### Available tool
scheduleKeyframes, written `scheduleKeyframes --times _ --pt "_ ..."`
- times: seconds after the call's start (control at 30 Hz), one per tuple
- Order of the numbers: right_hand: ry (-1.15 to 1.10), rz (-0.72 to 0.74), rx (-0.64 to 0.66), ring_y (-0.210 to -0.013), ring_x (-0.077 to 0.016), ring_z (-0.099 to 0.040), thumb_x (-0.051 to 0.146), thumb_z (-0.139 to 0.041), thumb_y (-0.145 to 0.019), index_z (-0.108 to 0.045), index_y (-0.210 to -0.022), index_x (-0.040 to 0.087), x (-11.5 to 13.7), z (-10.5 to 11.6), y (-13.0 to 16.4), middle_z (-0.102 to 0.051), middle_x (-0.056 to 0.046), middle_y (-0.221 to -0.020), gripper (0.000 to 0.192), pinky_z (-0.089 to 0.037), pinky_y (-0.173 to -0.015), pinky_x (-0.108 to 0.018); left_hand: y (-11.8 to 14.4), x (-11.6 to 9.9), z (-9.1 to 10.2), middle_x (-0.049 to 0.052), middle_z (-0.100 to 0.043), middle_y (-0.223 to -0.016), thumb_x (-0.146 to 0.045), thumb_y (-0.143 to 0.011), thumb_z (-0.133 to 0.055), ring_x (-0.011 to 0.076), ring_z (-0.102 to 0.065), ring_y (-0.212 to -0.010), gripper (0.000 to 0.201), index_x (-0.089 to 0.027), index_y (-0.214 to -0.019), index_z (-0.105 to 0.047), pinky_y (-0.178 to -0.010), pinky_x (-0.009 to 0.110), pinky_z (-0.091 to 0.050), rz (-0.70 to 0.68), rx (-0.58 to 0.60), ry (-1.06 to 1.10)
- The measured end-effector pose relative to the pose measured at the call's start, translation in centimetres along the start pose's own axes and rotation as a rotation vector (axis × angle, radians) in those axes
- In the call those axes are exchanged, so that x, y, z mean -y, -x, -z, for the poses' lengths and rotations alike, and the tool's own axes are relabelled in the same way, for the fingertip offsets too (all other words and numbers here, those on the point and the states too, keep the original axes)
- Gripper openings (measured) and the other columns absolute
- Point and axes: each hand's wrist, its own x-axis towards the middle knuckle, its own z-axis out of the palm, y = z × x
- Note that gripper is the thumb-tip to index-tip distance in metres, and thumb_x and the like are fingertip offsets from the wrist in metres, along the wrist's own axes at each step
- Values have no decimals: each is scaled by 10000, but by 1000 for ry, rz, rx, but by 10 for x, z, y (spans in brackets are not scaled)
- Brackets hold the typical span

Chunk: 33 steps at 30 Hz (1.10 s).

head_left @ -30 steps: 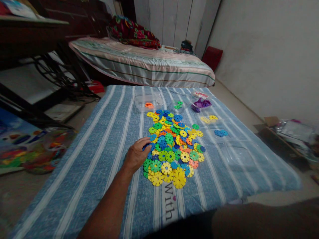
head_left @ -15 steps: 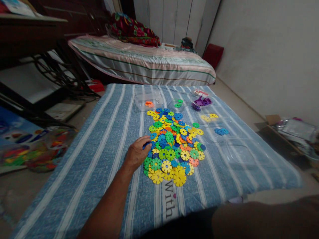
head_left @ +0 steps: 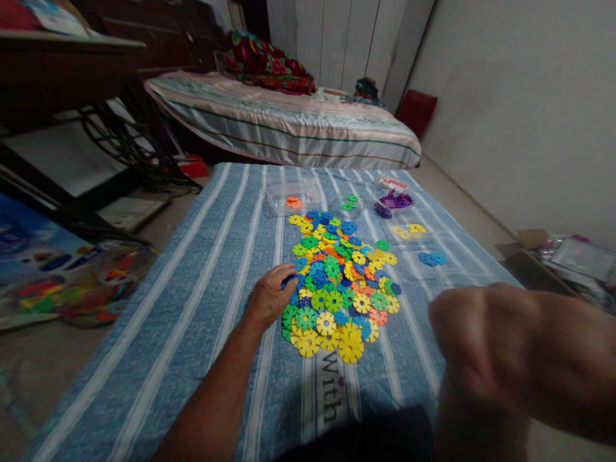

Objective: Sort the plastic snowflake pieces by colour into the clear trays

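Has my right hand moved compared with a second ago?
Yes. The right hand was out of view a second ago; now it is raised, blurred, at lower right, right of the disc pile on the striped cloth.

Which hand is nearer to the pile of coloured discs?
The left hand: its fingertips touch the left edge of the pile of discs. The right hand is raised, blurred, to the right of the pile, close to the camera.

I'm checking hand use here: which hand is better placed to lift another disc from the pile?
Probably the left hand: its fingers already touch the disc pile. The right hand is blurred, raised beside it.
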Motion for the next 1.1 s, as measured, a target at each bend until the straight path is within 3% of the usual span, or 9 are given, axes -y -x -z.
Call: scheduleKeyframes --times 0.07,0.17,0.3,0.4,0.6,0.8,1.1 --pt "20 -57 -80 -528 -171 -582 574 -462 -927 -624 -642 260 -17 -14 -6 -584 -7 -555 454 -486 -499 -302 0 0 0 55 -707 -1166 -318 -822 -528 222 -637 -1115 278 -212 -993 -721 -1048 400 -478 -6 -2 6" --pt "379 -188 -107 -585 -160 -583 417 -586 -883 -647 -680 221 -60 -36 -5 -645 -20 -656 289 -463 -569 -293 -1 1 -1 57 -710 -1157 -314 -816 -532 221 -640 -1112 264 -213 -968 -723 -1044 402 -481 -9 2 6" --pt "753 -99 47 -852 -211 -598 284 -550 -879 -671 -801 212 -120 -50 6 -665 -70 -855 161 -467 -758 -330 -2 3 0 72 -707 -1168 -337 -814 -527 226 -641 -1117 270 -207 -949 -721 -1039 409 -485 -7 7 9" --pt "909 -87 133 -945 -234 -556 269 -586 -862 -672 -865 205 -147 -54 10 -640 -101 -979 107 -445 -817 -354 -2 3 1 79 -702 -1179 -344 -819 -520 225 -640 -1122 277 -203 -949 -720 -1041 406 -482 -8 7 10" --pt "1049 -122 208 -931 -233 -504 302 -632 -848 -651 -820 212 -164 -58 8 -614 -85 -945 96 -406 -829 -355 -1 3 2 87 -704 -1172 -346 -821 -524 227 -643 -1117 275 -199 -943 -722 -1037 407 -485 -4 12 9" --pt "969 -148 193 -943 -235 -522 274 -646 -829 -661 -800 196 -170 -56 8 -620 -92 -962 84 -410 -809 -344 -1 4 1 79 -706 -1170 -339 -818 -534 231 -639 -1124 268 -203 -950 -723 -1043 411 -479 -3 15 16" --pt "919 -65 146 -911 -218 -540 218 -615 -831 -662 -758 187 -177 -59 14 -640 -83 -926 92 -414 -817 -339 -2 8 -1 114 -695 -1181 -360 -814 -525 246 -635 -1128 308 -168 -955 -720 -1052 424 -470 -1 14 19"
